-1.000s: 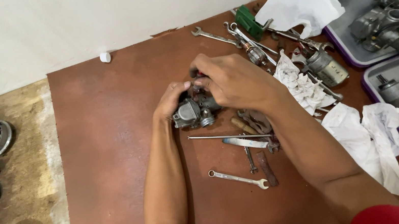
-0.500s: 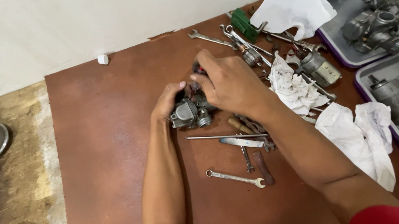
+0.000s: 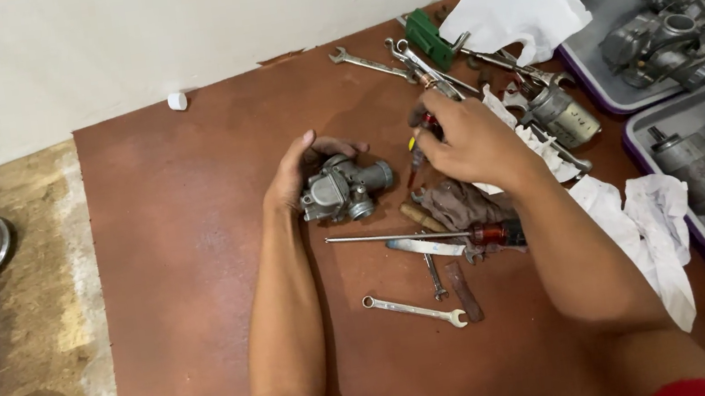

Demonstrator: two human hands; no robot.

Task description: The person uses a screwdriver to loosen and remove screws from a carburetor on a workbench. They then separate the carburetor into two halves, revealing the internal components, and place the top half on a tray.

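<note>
A grey metal carburettor is cupped against the brown surface by the curled left hand, while a small red-handled screwdriver is pinched just beside it by the right hand.

Brown mat with wrenches, rags

Left hand cupped, right hand pinching
</note>
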